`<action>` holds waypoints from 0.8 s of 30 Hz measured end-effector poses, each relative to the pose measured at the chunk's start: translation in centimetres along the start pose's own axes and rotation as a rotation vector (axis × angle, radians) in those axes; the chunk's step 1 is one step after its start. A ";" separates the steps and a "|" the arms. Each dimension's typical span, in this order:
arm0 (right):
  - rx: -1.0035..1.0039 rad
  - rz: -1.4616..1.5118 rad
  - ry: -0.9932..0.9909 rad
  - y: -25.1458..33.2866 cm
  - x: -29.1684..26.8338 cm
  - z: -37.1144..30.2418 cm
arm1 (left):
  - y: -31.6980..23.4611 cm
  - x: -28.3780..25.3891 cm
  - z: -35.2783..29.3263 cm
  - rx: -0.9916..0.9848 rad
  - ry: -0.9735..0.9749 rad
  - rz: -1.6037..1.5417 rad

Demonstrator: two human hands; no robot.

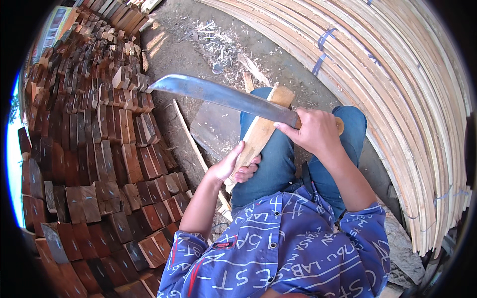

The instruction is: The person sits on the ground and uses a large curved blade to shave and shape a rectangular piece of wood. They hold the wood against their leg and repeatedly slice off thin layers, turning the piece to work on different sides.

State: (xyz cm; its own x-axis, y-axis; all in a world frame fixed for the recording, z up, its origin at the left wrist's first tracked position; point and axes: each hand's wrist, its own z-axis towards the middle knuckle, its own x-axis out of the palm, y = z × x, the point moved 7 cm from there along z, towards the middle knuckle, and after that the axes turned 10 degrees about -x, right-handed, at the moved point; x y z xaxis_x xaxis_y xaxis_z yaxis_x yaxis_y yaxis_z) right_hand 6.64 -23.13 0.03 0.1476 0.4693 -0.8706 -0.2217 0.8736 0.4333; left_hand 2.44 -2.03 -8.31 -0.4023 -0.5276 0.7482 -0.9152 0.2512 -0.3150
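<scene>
My left hand [239,166] is wrapped round the lower end of a pale piece of wood [259,134], which slants up and to the right over my thigh. In my right hand [318,129] is the wooden handle of a machete [218,94], its butt showing beyond the fist. The long, broad blade points left and crosses over the upper part of the wood, with its curved tip out past my knee. Whether the blade touches the wood I cannot tell.
Stacked reddish-brown wooden blocks [104,164] fill the left side. Long pale strips of wood [392,99], bundled with blue ties, curve along the right. Wood shavings [211,42] lie on the ground ahead. A thin stick [194,144] and a flat slab [214,126] are beside my leg.
</scene>
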 end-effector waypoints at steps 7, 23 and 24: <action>0.505 -0.040 -0.063 -11.3 -2.8 -0.4 | 0.7 -0.2 -0.5 0.046 -0.045 0.048; 0.013 0.104 0.059 0.9 1.4 0.2 | -0.2 0.6 0.3 -0.026 -0.062 -0.009; -0.003 0.066 0.060 0.2 1.4 0.6 | -0.1 0.5 0.1 -0.027 -0.059 -0.036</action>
State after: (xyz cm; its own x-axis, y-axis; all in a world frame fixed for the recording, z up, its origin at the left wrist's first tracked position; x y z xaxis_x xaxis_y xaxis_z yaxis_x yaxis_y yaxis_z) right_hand 7.37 -22.23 -0.97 0.0743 0.5171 -0.8527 -0.2322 0.8405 0.4895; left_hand 2.31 -2.38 -7.95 -0.3707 -0.5833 0.7227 -0.9284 0.2525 -0.2725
